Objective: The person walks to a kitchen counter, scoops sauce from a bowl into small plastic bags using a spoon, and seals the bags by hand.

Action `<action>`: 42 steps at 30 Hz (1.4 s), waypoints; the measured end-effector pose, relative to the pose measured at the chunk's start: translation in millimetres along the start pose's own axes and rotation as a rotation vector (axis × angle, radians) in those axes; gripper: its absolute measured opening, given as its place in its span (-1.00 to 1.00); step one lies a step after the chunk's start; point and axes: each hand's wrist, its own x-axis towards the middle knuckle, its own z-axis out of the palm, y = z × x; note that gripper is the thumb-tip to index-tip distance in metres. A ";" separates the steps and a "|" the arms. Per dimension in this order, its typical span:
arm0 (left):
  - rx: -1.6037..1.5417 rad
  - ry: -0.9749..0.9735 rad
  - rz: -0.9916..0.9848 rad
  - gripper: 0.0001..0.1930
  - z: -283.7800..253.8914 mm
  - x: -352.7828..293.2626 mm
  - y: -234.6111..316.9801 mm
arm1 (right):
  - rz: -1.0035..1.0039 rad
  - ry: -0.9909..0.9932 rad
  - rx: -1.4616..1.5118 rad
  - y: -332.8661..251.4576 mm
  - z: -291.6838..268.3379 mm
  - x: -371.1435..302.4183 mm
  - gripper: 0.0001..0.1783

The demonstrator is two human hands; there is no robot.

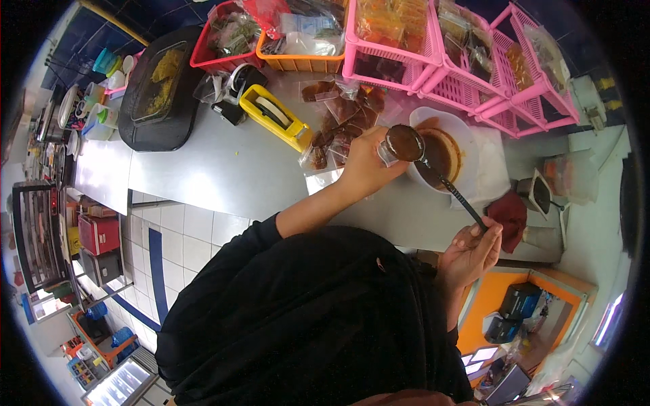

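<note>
My right hand (474, 250) is closed around the dark handle of a ladle (455, 191). Thick brown sauce (404, 143) fills the ladle's round bowl, which sits against the fingers of my left hand (369, 162). Those fingers are wrapped round a small clear plastic bag (387, 155), mostly hidden by the hand and the ladle. Just to the right stands a white bowl (467, 128) with more brown sauce inside and smeared up its wall. Several small clear bags of brown sauce (349, 122) lie in a pile beyond my left hand.
Left of the pile is a yellow tape dispenser (274, 118). Pink racks (467, 95), an orange basket (305, 63) and a red basket (203, 54) line the back. A black tray (159, 135) stands far left. A dark red cloth (508, 216) lies at the counter's right.
</note>
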 end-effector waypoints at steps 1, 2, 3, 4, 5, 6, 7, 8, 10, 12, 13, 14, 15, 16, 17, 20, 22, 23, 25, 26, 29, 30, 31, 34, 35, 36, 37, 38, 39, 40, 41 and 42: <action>0.001 0.003 0.000 -0.67 0.1 0.0 -0.9 | 0.001 -0.003 0.001 -0.6 -1.1 -0.9 -0.69; -0.033 0.002 0.008 -0.66 0.1 0.0 -2.3 | -0.056 -0.056 -0.049 -1.4 -2.8 -1.8 -0.69; -0.066 0.000 0.016 -0.65 -0.2 -0.1 -3.2 | -0.114 -0.108 -0.098 -1.9 -3.8 -2.7 -0.69; -0.068 -0.002 0.016 -0.65 -0.1 -0.1 -0.3 | -0.115 -0.106 -0.100 -2.7 -4.9 -3.5 -0.69; -0.090 -0.022 -0.033 -0.66 -0.6 -0.2 5.2 | -0.179 -0.130 -0.142 -3.3 -5.8 -4.3 -0.68; -0.112 -0.042 -0.083 -0.66 -0.5 -0.2 8.1 | -0.244 -0.153 -0.185 -4.1 -6.5 -5.2 -0.67; -0.112 -0.039 -0.083 -0.66 0.2 -0.7 5.9 | -0.243 -0.156 -0.183 -6.0 -5.0 -6.3 -0.67; -0.174 -0.025 -0.065 -0.67 2.3 -1.2 1.7 | -0.288 -0.193 -0.247 -9.4 -2.3 -7.3 -0.65; -0.237 -0.013 -0.046 -0.67 4.0 -1.5 1.3 | -0.334 -0.228 -0.313 -12.6 -0.6 -7.4 -0.63; -0.342 -0.024 -0.113 -0.67 5.2 -1.4 6.8 | -0.478 -0.307 -0.409 -13.9 -1.5 -6.6 -0.58; -0.341 -0.022 -0.113 -0.67 4.5 -1.0 5.2 | -0.478 -0.308 -0.408 -15.1 -0.2 -7.6 -0.58; -0.298 -0.048 -0.081 -0.67 3.7 0.0 2.0 | -0.528 -0.315 -0.455 -16.6 1.7 -9.6 -0.57; -0.254 -0.074 -0.050 -0.68 3.1 0.1 -0.4 | -0.578 -0.321 -0.501 -18.1 2.9 -11.1 -0.56; -0.253 -0.074 -0.050 -0.68 3.7 -0.3 -1.4 | -0.577 -0.321 -0.501 -19.5 2.7 -11.5 -0.56; -0.233 -0.060 -0.063 -0.69 4.6 -0.8 -2.0 | -0.652 -0.352 -0.574 -20.9 2.3 -12.1 -0.56; -0.199 -0.047 -0.097 -0.71 4.7 -0.9 1.7 | -0.797 -0.417 -0.722 -27.5 4.0 -11.6 -0.58; -0.183 -0.047 -0.118 -0.72 4.4 -0.9 2.0 | -0.867 -0.451 -0.793 -29.9 3.8 -12.3 -0.59; -0.207 -0.040 -0.105 -0.71 4.6 -1.1 0.2 | -0.865 -0.465 -0.812 -30.5 2.9 -13.1 -0.59; -0.231 -0.034 -0.093 -0.71 4.4 -1.4 -0.1 | -0.862 -0.477 -0.833 -28.7 0.7 -13.0 -0.58; -0.214 -0.033 -0.078 -0.71 3.8 -1.3 1.0 | -0.779 -0.441 -0.749 -24.3 -1.6 -12.6 -0.57; -0.202 -0.047 -0.055 -0.68 2.3 -0.6 0.0 | -0.572 -0.338 -0.515 -15.0 -2.3 -11.0 -0.57; -0.207 -0.060 -0.048 -0.67 1.6 -0.5 -0.5 | -0.447 -0.271 -0.366 -12.2 -1.8 -10.5 -0.57; -0.206 -0.061 -0.048 -0.67 1.5 -0.4 0.5 | -0.447 -0.270 -0.366 -8.6 -4.0 -9.4 -0.57; -0.160 -0.037 0.006 -0.64 0.5 -0.4 5.1 | -0.316 -0.210 -0.180 1.5 -9.6 -6.5 -0.62; -0.143 -0.050 0.003 -0.63 0.1 -0.5 5.8 | -0.224 -0.107 -0.097 4.2 -9.2 -6.7 -0.65; -0.127 -0.064 -0.001 -0.62 0.1 -0.6 6.6 | -0.131 -0.004 -0.015 5.9 -8.9 -6.4 -0.67; -0.126 -0.062 -0.001 -0.62 -0.5 -0.5 7.9 | -0.131 -0.006 -0.015 6.3 -8.2 -5.2 -0.67; -0.106 -0.057 0.001 -0.61 -0.9 -0.5 9.3 | -0.061 -0.047 0.063 6.4 -8.0 -3.6 -0.69; -0.086 -0.053 0.003 -0.61 -1.2 -0.6 10.7 | 0.009 -0.089 0.139 6.6 -7.8 -2.3 -0.71; -0.086 -0.054 0.003 -0.61 -0.8 -0.8 12.1 | 0.008 -0.087 0.139 7.4 -8.4 -1.6 -0.71; -0.107 -0.061 -0.034 -0.61 -0.3 -1.1 13.6 | 0.061 -0.065 0.184 8.7 -9.3 -1.3 -0.71; -0.129 -0.068 -0.071 -0.60 0.2 -1.2 14.3 | 0.113 -0.043 0.229 10.2 -10.2 -1.0 -0.72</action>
